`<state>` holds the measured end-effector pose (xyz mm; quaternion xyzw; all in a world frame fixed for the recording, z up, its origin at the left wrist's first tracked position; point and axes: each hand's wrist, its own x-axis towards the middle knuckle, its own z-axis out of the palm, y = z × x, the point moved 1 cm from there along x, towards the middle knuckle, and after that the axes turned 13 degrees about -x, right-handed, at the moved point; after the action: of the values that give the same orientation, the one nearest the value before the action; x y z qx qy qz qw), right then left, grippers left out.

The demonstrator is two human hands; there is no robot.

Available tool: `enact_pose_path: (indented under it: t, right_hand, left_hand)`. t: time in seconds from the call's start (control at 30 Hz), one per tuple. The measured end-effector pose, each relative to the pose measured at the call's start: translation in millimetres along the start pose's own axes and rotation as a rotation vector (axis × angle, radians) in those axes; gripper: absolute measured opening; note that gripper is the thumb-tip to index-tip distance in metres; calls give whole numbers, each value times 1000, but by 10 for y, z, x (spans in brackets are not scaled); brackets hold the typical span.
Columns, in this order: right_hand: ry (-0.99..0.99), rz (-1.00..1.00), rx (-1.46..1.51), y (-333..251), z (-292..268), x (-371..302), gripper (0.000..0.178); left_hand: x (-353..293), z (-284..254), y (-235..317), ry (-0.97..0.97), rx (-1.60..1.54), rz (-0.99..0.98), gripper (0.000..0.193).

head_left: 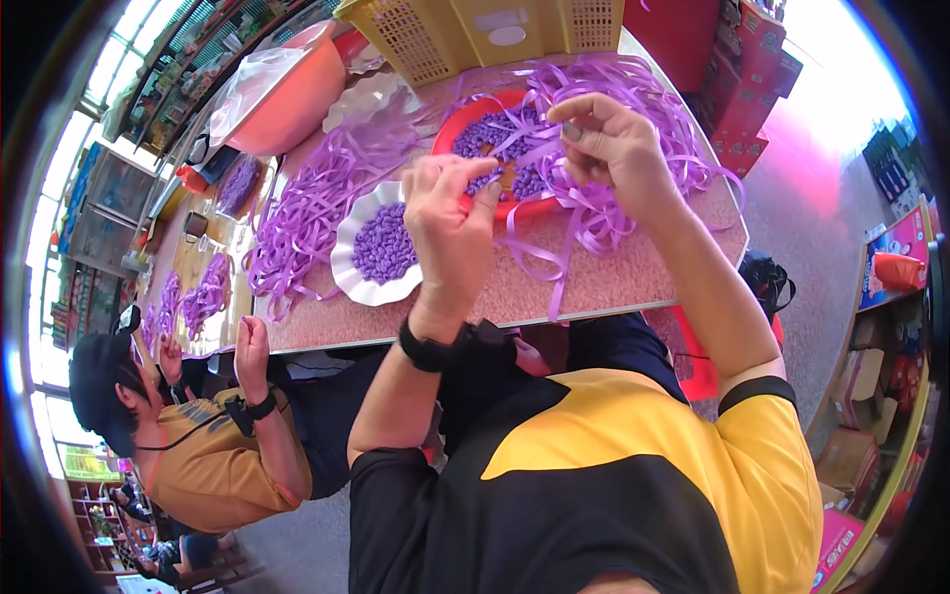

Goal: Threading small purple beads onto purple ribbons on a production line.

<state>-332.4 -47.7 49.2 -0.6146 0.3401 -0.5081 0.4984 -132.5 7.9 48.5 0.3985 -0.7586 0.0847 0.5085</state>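
Observation:
Over the table's edge my left hand (447,233) is raised, thumb and forefinger brought close together; whatever is between them is too small to tell. My right hand (616,153) hangs over a red tray (450,131), its thumb and forefinger pinched. Purple ribbons (594,213) lie right behind those fingertips, so I cannot tell whether one is held. Small purple beads (487,139) fill part of the tray, with ribbon strands across them. Beside my left hand is a white wavy-rimmed bowl (346,272) of purple beads (384,245).
More purple ribbons (297,223) are heaped on the table's left. A yellow plastic crate (411,40) and a pink basin (287,94) stand at the back. A co-worker (213,445) sits at my left. Red cartons (737,89) are stacked beyond the table's right edge.

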Motion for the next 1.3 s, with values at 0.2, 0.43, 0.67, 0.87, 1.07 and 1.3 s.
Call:
enact_pose_path:
  t: [0.2,0.43,0.67,0.87,1.07,1.3]
  right_hand:
    - [3,-53,-93,-26,222,-196,16]
    - [21,-63,-195,126,446,-385,18]
    - [-58,2,-137,197,557,-560,18]
    - [4,-51,-253,133,395,-674,21]
    - [-84,-173,-597,-126,272,-733,18]
    - [-79,-559,-715,-99,409,-651,14]
  left_hand:
    - [-326,138,239,41,-1626,-1304,23]
    - [-393,153,131,249,-1886,-1269,19]
    - [-475,75,31,296,-1954,-1196,18]
    - [-482,-153,43,254,-1771,-1067,17]
    - [-598,-313,122,174,-1767,-1002,14]
    - [-647,-332,199,134,-1565,-1136,14]
